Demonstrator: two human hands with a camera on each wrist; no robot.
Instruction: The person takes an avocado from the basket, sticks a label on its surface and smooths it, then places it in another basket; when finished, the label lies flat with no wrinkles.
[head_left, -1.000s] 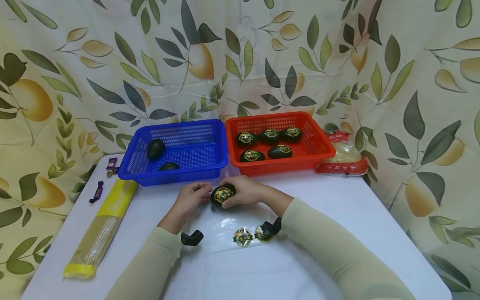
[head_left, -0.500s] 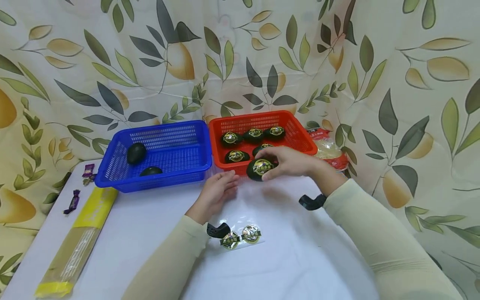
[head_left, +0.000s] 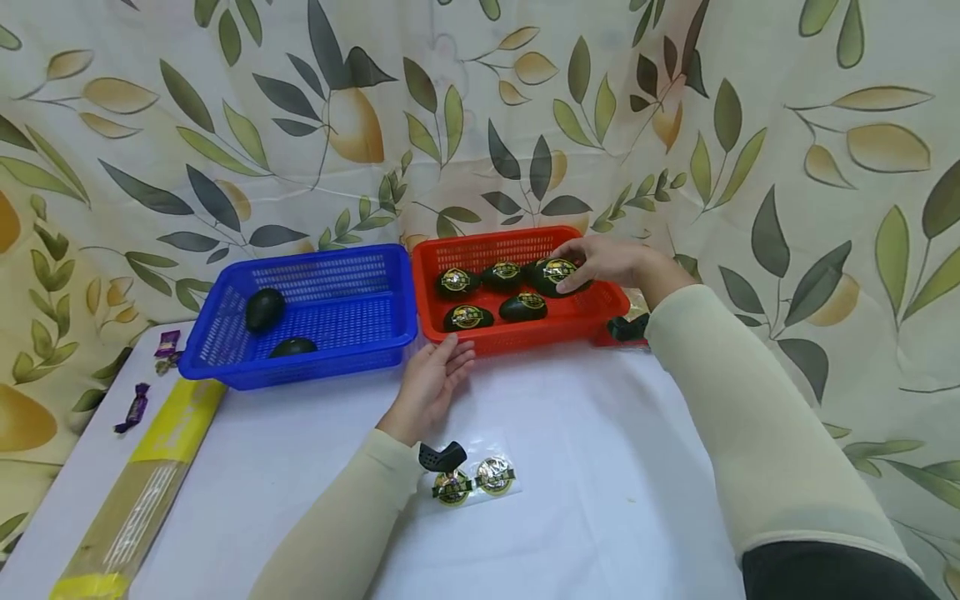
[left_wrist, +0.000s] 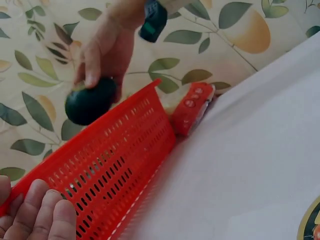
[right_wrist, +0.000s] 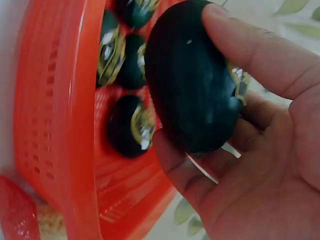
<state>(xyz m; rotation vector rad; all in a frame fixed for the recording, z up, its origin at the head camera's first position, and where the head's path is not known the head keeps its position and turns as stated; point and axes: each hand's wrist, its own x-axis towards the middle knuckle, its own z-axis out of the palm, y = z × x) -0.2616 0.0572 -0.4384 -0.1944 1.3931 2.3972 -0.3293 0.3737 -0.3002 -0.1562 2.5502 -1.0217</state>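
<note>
My right hand [head_left: 617, 260] holds a dark green avocado [head_left: 551, 277] with a gold-and-black round sticker, above the right part of the red basket [head_left: 517, 337]. In the right wrist view, thumb and fingers wrap the avocado [right_wrist: 192, 80], and the sticker shows at its edge. Several other stickered avocados [head_left: 465, 317] lie inside that basket. My left hand [head_left: 429, 387] holds nothing, its relaxed fingers close to the basket's front left corner. Below its wrist, a clear sheet with two round stickers [head_left: 495, 476] lies on the white table, partly covered by the wrist camera.
A blue basket [head_left: 315, 375] with two unstickered avocados [head_left: 265, 310] stands left of the red one. Purple-wrapped candies [head_left: 137, 406] and a long yellow-ended packet [head_left: 142, 492] lie at the left. A red food bag [left_wrist: 192, 107] sits beside the red basket's right end. Patterned cloth hangs behind.
My right hand has carried the stickered avocado from the table's middle up and right, over the red basket. My left hand has let go of the avocado and stays near the basket's front.
</note>
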